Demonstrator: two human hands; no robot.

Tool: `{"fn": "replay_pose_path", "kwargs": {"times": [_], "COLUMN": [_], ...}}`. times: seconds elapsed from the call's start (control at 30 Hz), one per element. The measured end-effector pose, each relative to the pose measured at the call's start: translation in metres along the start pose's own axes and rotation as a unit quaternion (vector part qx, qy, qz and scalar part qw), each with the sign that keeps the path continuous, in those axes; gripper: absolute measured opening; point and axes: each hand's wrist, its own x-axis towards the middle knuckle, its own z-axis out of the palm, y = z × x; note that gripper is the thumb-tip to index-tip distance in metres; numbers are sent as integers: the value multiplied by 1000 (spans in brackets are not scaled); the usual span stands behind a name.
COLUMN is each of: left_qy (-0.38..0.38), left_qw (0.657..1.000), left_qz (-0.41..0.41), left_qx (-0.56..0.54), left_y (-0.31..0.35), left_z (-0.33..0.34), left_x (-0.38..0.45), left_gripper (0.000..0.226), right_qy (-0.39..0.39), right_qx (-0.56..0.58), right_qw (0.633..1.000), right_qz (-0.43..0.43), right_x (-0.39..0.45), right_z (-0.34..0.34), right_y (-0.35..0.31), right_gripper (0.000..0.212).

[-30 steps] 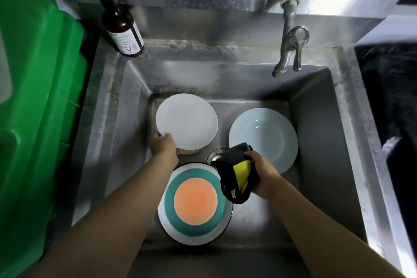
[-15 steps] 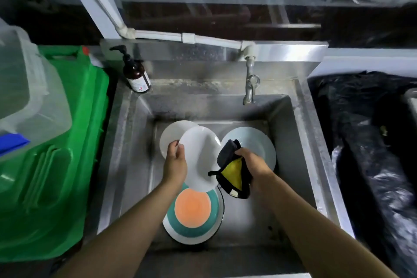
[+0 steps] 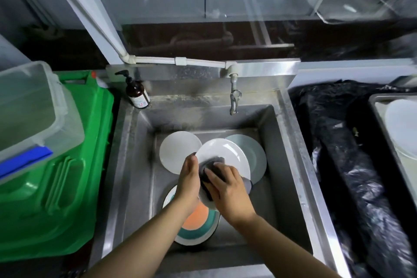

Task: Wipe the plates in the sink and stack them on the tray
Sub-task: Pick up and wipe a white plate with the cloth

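Observation:
My left hand (image 3: 188, 181) holds a white plate (image 3: 228, 156) by its left rim, lifted and tilted over the steel sink (image 3: 291, 165). My right hand (image 3: 228, 189) presses a dark cloth (image 3: 208, 166) flat against the plate's face. Beneath them lie another white plate (image 3: 174, 153) at the back left, a pale blue plate (image 3: 256, 156) at the back right, and an orange and teal plate (image 3: 198, 223) at the front. A metal tray (image 3: 375, 106) at the far right edge holds a white plate (image 3: 401, 124).
A tap (image 3: 234, 99) hangs over the sink's back wall. A brown pump bottle (image 3: 136, 92) stands at the back left corner. A green bin (image 3: 65, 169) with a clear plastic box (image 3: 31, 106) on it fills the left. Black plastic sheeting (image 3: 352, 165) lies between sink and tray.
My left hand lifted the top white plate off the back left plate and tilted it up. My right hand brought the cloth onto its face. The camera pulled back.

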Motion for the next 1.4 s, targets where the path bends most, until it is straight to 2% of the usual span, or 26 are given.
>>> {"fn": "replay_pose_path", "kwargs": {"times": [0.1,0.23,0.37,0.47,0.53,0.67,0.73,0.8,0.9,1.0,1.07,1.17,1.23,1.3,1.4], "left_qy": [-11,-11,-11,-4,20,27,27,39,36,26,32,40,45,53,63], "left_qw": [1000,999,997,998,998,998,998,998,999,999,999,999,998,997,997], "left_qz": [6,2,5,15,10,10,18,22,30,32,30,26,31,41,40], "left_qx": [-29,-53,-73,-60,-57,-55,-46,-39,-15,10,17,26,38,37,28], "left_y": [3,4,0,3,0,-10,-7,-5,-2,-4,-4,-5,-7,-6,-3], "left_z": [-2,-4,-9,-9,-11,-13,-12,-10,-12,-16,-18,-19,-18,-14,-9], "left_x": [2,-1,-3,-4,-1,0,-5,-3,1,1,-2,-5,-5,-5,0], "left_gripper": [43,42,58,56,52,61,46,35,35,36,33,24,24,24,25], "right_qy": [15,10,24,37,65,88,109,124,101,80,76,83,83,92,113], "right_qx": [-30,-23,-9,-27,-41,-74,-66,-27,16,8,-18,-39,-40,-19,1], "right_qw": [997,997,995,993,994,993,988,990,995,996,997,986,984,990,992], "right_qz": [-66,-68,-101,-112,-82,39,87,65,-12,-31,14,138,151,105,-55], "right_x": [-16,-23,-14,5,22,51,55,49,29,24,32,41,38,32,20], "right_z": [2,5,3,7,12,10,12,14,18,18,17,12,14,14,12], "right_y": [-6,-3,-1,4,13,27,26,12,-14,-7,15,41,42,23,-17], "right_gripper": [32,35,31,29,27,26,25,23,27,26,26,27,26,25,25]}}
